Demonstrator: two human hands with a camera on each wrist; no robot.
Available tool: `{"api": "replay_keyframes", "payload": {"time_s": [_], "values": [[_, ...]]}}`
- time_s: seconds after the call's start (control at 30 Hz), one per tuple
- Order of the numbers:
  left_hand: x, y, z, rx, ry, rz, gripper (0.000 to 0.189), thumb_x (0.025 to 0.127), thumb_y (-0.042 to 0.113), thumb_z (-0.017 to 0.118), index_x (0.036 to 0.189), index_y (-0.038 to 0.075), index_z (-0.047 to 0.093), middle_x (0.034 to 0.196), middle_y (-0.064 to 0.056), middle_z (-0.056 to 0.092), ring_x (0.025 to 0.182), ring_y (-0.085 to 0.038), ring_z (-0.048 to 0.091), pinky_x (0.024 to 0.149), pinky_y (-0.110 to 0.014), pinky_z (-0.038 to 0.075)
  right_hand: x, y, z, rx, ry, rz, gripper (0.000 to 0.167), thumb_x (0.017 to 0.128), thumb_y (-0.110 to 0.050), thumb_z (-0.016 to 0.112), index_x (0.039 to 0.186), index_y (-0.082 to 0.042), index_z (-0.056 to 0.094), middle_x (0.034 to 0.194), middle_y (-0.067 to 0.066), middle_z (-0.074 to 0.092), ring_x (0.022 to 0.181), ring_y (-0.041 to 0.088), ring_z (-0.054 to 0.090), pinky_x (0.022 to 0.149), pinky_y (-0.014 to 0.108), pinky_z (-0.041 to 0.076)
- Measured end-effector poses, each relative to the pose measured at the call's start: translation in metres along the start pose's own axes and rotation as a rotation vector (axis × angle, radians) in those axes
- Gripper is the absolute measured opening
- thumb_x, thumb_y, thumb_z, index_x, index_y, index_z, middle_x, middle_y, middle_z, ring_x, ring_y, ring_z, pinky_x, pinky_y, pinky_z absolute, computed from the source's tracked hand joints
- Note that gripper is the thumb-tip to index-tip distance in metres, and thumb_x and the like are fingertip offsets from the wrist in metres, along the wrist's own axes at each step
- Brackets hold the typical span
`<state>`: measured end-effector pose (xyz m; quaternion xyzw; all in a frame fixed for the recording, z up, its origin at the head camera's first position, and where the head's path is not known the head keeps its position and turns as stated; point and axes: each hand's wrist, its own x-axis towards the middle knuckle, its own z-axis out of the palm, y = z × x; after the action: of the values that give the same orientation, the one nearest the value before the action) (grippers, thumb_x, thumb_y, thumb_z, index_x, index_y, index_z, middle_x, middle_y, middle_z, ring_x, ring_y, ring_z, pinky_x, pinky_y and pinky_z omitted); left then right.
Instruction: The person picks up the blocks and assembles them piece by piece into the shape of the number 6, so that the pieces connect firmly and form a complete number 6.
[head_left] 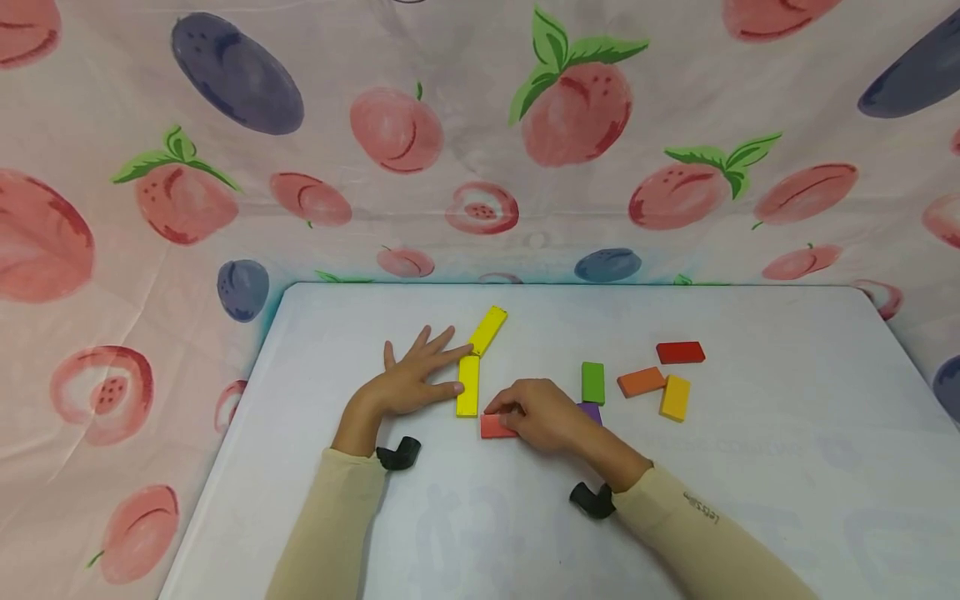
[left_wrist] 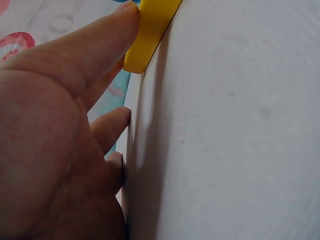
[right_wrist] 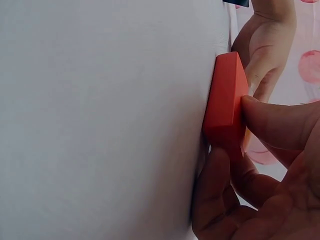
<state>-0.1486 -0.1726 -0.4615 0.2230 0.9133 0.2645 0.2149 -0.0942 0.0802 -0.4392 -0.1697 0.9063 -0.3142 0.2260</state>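
Observation:
Two yellow blocks lie end to end on the white table: the lower yellow block [head_left: 468,392] is straight, and the upper yellow block [head_left: 491,327] slants to the right. My left hand [head_left: 408,379] is spread beside them, its thumb at the lower block's side and its index fingertip where the two blocks meet. In the left wrist view the thumb tip touches a yellow block [left_wrist: 152,35]. My right hand [head_left: 546,415] holds a coral-red block [head_left: 495,427] between thumb and fingers, just right of the lower yellow block's bottom end. The right wrist view shows this coral-red block [right_wrist: 225,95] low against the tabletop.
To the right lie a green block [head_left: 592,383], an orange block [head_left: 641,382], a dark red block [head_left: 680,352] and an amber block [head_left: 676,398]. A purple block [head_left: 592,412] is partly hidden behind my right hand. A fruit-print cloth [head_left: 315,142] hangs behind the white table [head_left: 487,533].

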Motion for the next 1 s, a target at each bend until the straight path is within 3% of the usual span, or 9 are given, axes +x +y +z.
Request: {"api": "replay_keyframes", "payload": {"time_s": [0.17,0.37,0.47,0.7,1.0], "values": [[0.0,-0.001,0.001,0.0,0.001,-0.001,0.065,0.097,0.057,0.059,0.157,0.045,0.036,0.173,0.007,0.01,0.161,-0.028,-0.009,0.112,-0.075,-0.022,0.0,0.0,0.0,-0.023,0.01,-0.026,0.024,0.096,-0.008,0.067,0.11,-0.023,0.08,0.105,-0.006,0.071,0.097,0.015,0.06,0.089,0.036,0.052],[0.001,-0.001,0.001,0.008,0.006,0.0,0.065,0.097,0.057,0.06,0.157,0.045,0.036,0.173,0.006,0.01,0.161,-0.03,-0.008,0.111,-0.076,-0.021,0.003,0.005,-0.005,-0.002,-0.007,0.02,0.02,0.094,-0.018,0.073,0.113,-0.024,0.078,0.096,-0.009,0.067,0.089,0.013,0.057,0.08,0.03,0.05],[0.001,-0.001,0.001,0.004,0.009,0.0,0.066,0.097,0.056,0.061,0.156,0.045,0.037,0.173,0.006,0.011,0.161,-0.03,-0.008,0.111,-0.075,-0.022,0.005,0.01,-0.01,0.012,-0.03,0.036,0.021,0.091,-0.021,0.078,0.111,-0.024,0.077,0.097,-0.01,0.068,0.092,0.013,0.057,0.082,0.03,0.05],[0.0,0.0,0.0,0.002,0.013,0.001,0.065,0.097,0.055,0.061,0.157,0.043,0.037,0.173,0.005,0.011,0.161,-0.031,-0.008,0.111,-0.076,-0.021,0.01,0.017,-0.017,0.029,-0.098,0.026,0.016,0.088,-0.02,0.08,0.102,-0.028,0.078,0.095,-0.008,0.068,0.092,0.014,0.057,0.082,0.031,0.05],[0.0,0.0,0.001,-0.006,0.018,-0.001,0.065,0.097,0.056,0.061,0.156,0.044,0.037,0.173,0.006,0.011,0.161,-0.029,-0.008,0.112,-0.075,-0.021,0.012,0.022,-0.024,0.09,-0.148,0.029,0.019,0.088,-0.017,0.08,0.105,-0.027,0.079,0.089,-0.005,0.067,0.085,0.015,0.057,0.075,0.028,0.048]]}}
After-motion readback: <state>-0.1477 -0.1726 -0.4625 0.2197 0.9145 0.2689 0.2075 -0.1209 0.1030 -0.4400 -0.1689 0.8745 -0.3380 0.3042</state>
